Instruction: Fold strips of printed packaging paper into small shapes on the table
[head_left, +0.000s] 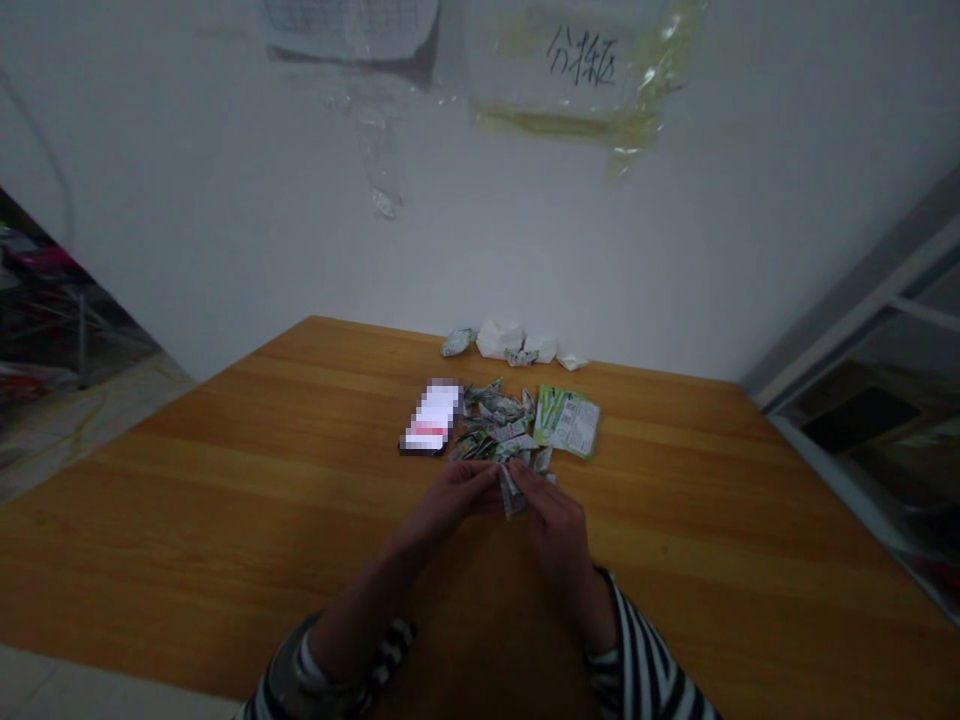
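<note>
Between my two hands is a small printed paper piece (511, 497), white and green, its lower end hanging down. My left hand (463, 490) pinches it from the left with thumb and fingers closed. From the right, the closed fingers of my right hand (551, 510) grip the same piece. Just beyond my fingertips lies a loose pile of torn printed paper scraps (495, 420), green, white and grey. A flat green-and-white printed packet (568, 421) rests to the right of the pile.
A phone (431, 418) with a lit, blurred screen lies left of the pile. Crumpled white tissues (499, 339) and a crumpled wrapper (457, 342) sit along the wall at the back of the wooden table (262, 450). At the right stands a framed shelf (847, 400).
</note>
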